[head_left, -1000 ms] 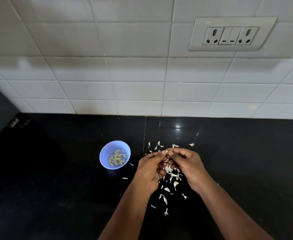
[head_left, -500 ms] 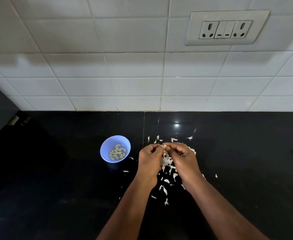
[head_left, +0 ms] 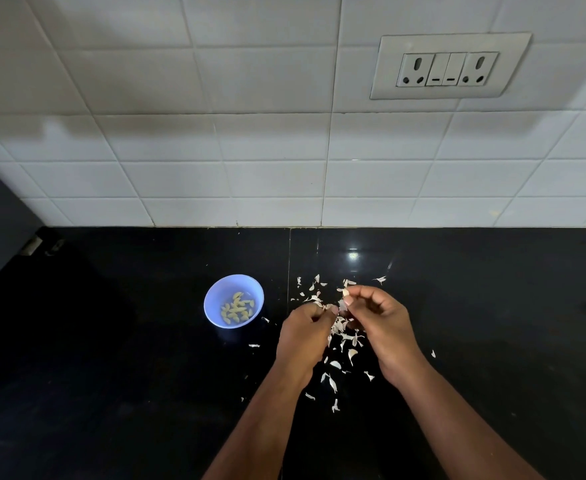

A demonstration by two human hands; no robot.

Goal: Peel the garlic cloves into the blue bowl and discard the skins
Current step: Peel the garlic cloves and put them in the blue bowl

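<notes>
Papery skin (head_left: pixel 339 323) was pinched by the left hand (head_left: pixel 305 336), a small clove (head_left: pixel 345 293) by the right hand (head_left: pixel 383 322); judged light, slippery, best held at its ends.

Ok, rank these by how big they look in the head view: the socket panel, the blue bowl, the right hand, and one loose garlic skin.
1. Socket panel, clearly largest.
2. Right hand and blue bowl look about alike; the hand is nearer the camera, so I won't rank them.
3. Loose garlic skin, smallest.
</notes>
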